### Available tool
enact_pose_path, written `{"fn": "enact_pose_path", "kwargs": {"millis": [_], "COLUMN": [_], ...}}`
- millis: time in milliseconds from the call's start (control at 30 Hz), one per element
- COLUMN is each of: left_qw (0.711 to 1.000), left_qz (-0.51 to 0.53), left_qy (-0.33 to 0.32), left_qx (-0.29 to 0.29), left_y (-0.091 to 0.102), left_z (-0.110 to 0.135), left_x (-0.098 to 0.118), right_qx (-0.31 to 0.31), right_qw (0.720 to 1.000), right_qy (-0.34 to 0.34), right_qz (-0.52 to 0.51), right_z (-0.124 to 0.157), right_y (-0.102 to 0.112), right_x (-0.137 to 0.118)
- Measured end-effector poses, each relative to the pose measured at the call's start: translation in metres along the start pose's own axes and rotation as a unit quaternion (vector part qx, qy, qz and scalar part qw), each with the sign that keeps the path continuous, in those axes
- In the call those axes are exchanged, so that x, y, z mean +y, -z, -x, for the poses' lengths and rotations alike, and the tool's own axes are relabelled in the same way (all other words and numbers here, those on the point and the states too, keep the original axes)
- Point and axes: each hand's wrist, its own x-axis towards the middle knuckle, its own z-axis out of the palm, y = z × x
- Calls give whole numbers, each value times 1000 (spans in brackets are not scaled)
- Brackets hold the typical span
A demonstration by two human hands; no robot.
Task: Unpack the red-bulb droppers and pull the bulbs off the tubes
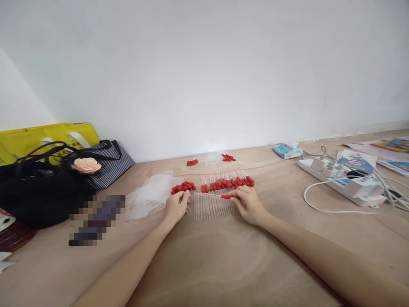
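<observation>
In my right hand [247, 204] the fingers pinch the red rubber bulb of a glass dropper [209, 195]. Its thin clear tube lies level and points left toward my left hand [177, 207]. The left fingers are pressed together near that tip; what they hold, if anything, is hidden. Just below the dropper lies a row of bare glass tubes [212, 209]. Beyond it, several droppers with red bulbs [223, 183] are lined up side by side. A small pile of loose red bulbs [183, 187] sits right behind my left hand.
Clear plastic bags [148, 196] lie to the left, beside a pixelated object [97, 219]. Farther left stand a black bag [47, 192] and a yellow bag [76, 130]. A power strip [338, 181] with cables and a blue tissue pack [286, 150] are at the right.
</observation>
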Motion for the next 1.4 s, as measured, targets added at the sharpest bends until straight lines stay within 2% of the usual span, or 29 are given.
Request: {"fn": "enact_pose_path", "kwargs": {"millis": [67,100,167,233,267,333,400,567,767,1033,1300,1367,1400], "left_qw": [988,968,911,845,815,776,765,777,774,765,754,770,789], "left_qz": [-87,-136,-214,-273,-297,-328,-343,-324,-301,-291,-289,-288,-284], "left_qy": [-117,-192,-336,-450,-489,-529,-535,-532,-552,-569,-583,-562,-535], "left_qx": [58,84,105,96,93,98,104,90,74,76,83,90,100], "left_y": [3,4,3,-2,-5,-10,-13,-9,-7,-2,2,8,11], "left_z": [4,7,17,28,34,42,47,51,52,55,57,54,52], "left_x": [6,11,20,29,32,33,29,18,22,23,22,19,17], "right_qx": [-15,-22,-33,-38,-39,-42,-45,-32,38,46,41,47,54], "right_qw": [1000,1000,999,998,997,996,996,994,980,964,964,973,978], "right_qy": [12,19,35,53,61,69,69,100,189,250,249,210,182], "right_qz": [9,12,15,7,-2,-23,-35,3,44,76,79,85,86], "right_z": [1,2,3,4,4,6,7,10,11,14,18,18,17], "right_y": [-1,-1,-3,-4,-4,-5,-4,-8,-15,-8,-4,2,5], "right_x": [-4,-7,-13,-19,-21,-25,-28,-32,-33,-34,-33,-30,-27]}}
